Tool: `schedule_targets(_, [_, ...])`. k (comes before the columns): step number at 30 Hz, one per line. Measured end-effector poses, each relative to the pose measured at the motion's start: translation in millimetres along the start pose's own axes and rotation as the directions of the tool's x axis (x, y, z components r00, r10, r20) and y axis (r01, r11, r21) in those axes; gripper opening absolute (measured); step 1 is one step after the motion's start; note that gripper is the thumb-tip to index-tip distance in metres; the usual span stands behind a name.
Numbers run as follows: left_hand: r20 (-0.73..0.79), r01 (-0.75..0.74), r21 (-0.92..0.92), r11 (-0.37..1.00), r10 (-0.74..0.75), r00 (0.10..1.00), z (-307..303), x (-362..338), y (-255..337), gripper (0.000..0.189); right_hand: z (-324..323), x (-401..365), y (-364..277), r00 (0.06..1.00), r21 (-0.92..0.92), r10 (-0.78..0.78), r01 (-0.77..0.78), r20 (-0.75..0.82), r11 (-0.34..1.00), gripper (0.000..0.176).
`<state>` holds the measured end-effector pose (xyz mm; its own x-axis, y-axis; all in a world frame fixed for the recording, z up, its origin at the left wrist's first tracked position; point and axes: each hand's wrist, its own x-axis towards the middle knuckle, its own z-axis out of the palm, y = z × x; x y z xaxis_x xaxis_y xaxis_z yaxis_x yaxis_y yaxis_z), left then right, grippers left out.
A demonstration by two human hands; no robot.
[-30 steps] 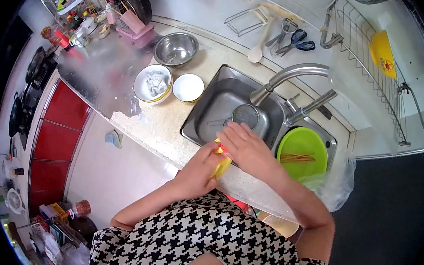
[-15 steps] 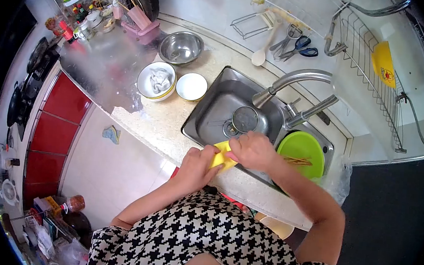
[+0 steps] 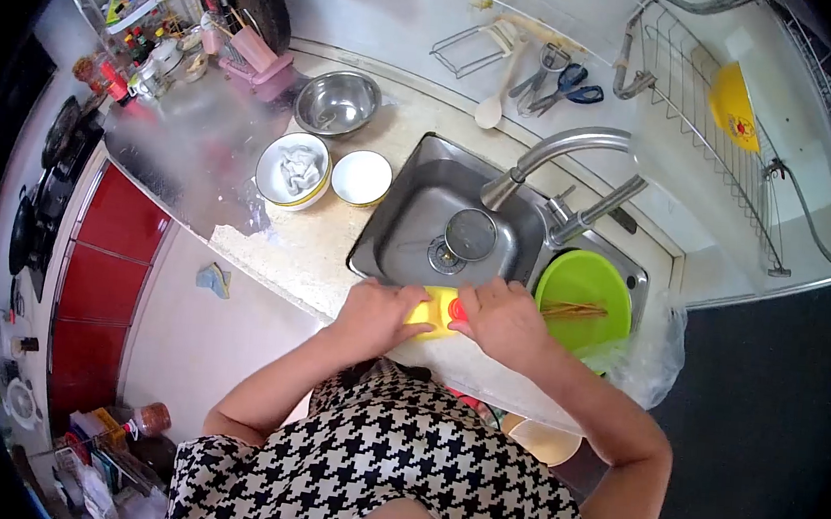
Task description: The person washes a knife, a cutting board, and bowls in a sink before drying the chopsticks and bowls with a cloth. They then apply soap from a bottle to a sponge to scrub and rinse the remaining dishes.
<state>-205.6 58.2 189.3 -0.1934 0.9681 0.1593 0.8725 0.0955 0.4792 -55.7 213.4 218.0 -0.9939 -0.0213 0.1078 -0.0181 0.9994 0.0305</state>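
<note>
A yellow bottle [image 3: 439, 312] with a red part lies sideways between my two hands, over the front edge of the counter. My left hand [image 3: 372, 317] is closed round its left end. The fingers of my right hand [image 3: 501, 317] grip its right end, beside the red part. Just beyond is the steel sink [image 3: 408, 235], with a round strainer [image 3: 471, 235] inside it, near the drain. To the right of my right hand a green basin [image 3: 585, 273] holds several chopsticks [image 3: 572, 312].
Left of the sink stand a bowl with a wet white cloth [image 3: 301, 169], a white bowl [image 3: 361, 178] and a steel bowl [image 3: 338, 103]. The faucet [image 3: 571, 145] arches over the sink. A clear plastic bag [image 3: 656, 361] hangs at the right counter edge.
The yellow bottle has turned more level and its red part now shows. My left hand has shifted slightly left, my right hand a little down and right. The camera view has moved slightly.
</note>
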Motion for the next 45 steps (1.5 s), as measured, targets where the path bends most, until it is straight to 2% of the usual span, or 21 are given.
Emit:
schedule_targets(2, [0.034, -0.033, 0.026, 0.999, 0.032, 0.999, 0.5, 5.5, -5.2, 0.040, -0.1, -2.2, -0.7, 0.998, -0.067, -0.053, 0.055, 0.026, 0.996, 0.040])
schedule_targets(4, [-0.017, -0.024, 0.033, 0.999, 0.024, 1.000, 0.3, 6.9, -2.0, 0.041, 1.2, -3.1, -0.4, 0.996, -0.104, -0.087, 0.090, 0.031, 0.990, 0.039])
schedule_targets(7, [-0.090, 0.001, 0.001, 1.000, -0.001, 0.996, 3.3, 5.5, 2.2, 0.041, 9.3, -4.9, -2.5, 0.999, -0.010, -0.004, 0.003, -0.040, 1.000, 0.036])
schedule_targets(10, [-0.159, 0.014, -0.055, 0.998, -0.023, 0.987, 10.6, 6.4, 1.7, 0.043, 11.9, -2.8, -16.3, 0.981, -0.083, 0.149, -0.160, -0.121, 0.984, 0.036])
schedule_targets(16, [-0.150, 0.075, -0.046, 0.996, -0.081, 0.985, 11.3, 4.7, 8.2, 0.046, 13.5, -4.2, -30.5, 0.935, -0.098, 0.346, -0.352, -0.072, 0.931, 0.038])
schedule_targets(19, [-0.154, 0.095, -0.042, 0.995, -0.100, 0.983, 10.4, 6.2, 10.1, 0.046, 12.2, -3.0, -27.0, 0.937, -0.039, 0.331, -0.337, -0.110, 0.941, 0.038])
schedule_targets(22, [-0.149, 0.077, -0.026, 0.997, -0.080, 0.986, 10.9, 6.9, 3.8, 0.046, 8.1, -4.8, -10.1, 0.978, 0.060, 0.201, -0.198, -0.051, 0.978, 0.038])
schedule_targets(24, [-0.141, 0.065, -0.024, 0.998, -0.067, 0.988, 11.5, 7.3, 2.8, 0.047, 3.5, -8.1, 0.5, 0.980, 0.125, 0.179, -0.168, -0.081, 0.978, 0.036])
schedule_targets(25, [-0.101, 0.117, 0.001, 0.993, -0.116, 0.988, 9.2, 9.7, 3.2, 0.044, 1.8, -10.3, 5.5, 0.981, 0.161, 0.175, -0.160, -0.088, 0.974, 0.035])
schedule_targets(29, [-0.080, 0.107, -0.044, 0.993, -0.110, 0.991, 7.1, 19.4, -0.1, 0.039, 5.9, -11.7, 20.6, 0.985, 0.046, 0.160, -0.157, -0.067, 0.987, 0.030])
schedule_targets(32, [-0.080, 0.067, -0.101, 0.993, -0.076, 0.994, 5.6, 21.2, -4.2, 0.039, 3.2, -11.2, 25.2, 0.991, -0.014, 0.131, -0.131, 0.029, 0.991, 0.031])
schedule_targets(36, [-0.080, 0.133, -0.163, 0.978, -0.148, 0.986, 10.6, 19.3, -5.9, 0.038, 10.2, -17.0, 17.2, 0.987, -0.059, 0.160, -0.161, -0.015, 0.985, 0.032])
schedule_targets(39, [-0.077, 0.189, -0.163, 0.968, -0.203, 0.976, 10.7, 23.1, -2.6, 0.038, 11.8, -16.4, 3.6, 0.951, -0.036, 0.304, -0.306, -0.066, 0.951, 0.033])
schedule_targets(40, [-0.089, 0.208, -0.157, 0.965, -0.224, 0.970, 11.9, 23.9, -0.6, 0.038, 13.1, -14.3, -2.0, 0.917, 0.007, 0.396, -0.396, -0.041, 0.918, 0.033])
schedule_targets(42, [-0.116, 0.246, -0.147, 0.958, -0.263, 0.958, 14.6, 25.6, 3.6, 0.038, 16.6, -8.0, -13.8, 0.824, 0.084, 0.567, -0.566, 0.020, 0.820, 0.035])
schedule_targets(45, [-0.129, 0.271, -0.098, 0.957, -0.283, 0.951, 14.5, 25.9, 9.6, 0.038, 16.4, -0.1, -28.6, 0.674, 0.123, 0.726, -0.739, 0.136, 0.662, 0.039])
